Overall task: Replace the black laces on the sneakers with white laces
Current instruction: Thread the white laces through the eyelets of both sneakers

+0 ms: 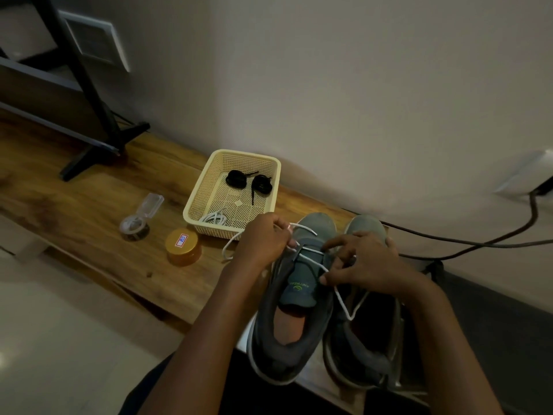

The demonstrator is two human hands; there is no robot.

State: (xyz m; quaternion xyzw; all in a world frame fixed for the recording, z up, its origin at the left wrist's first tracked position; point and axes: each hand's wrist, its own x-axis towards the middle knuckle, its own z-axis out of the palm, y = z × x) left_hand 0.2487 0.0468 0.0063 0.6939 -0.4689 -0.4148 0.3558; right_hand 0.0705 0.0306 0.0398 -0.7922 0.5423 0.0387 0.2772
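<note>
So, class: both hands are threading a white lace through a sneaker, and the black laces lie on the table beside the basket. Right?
Not quite. The head view shows the black laces inside the basket, not beside it; the rest holds.

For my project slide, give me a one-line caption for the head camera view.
Left hand and right hand thread a white lace through a grey sneaker; black laces lie in the cream basket.

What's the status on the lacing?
Pinching white lace with left hand and right hand. Lace partly threaded on one sneaker. Old black laces in basket. Nothing blocking.
</note>
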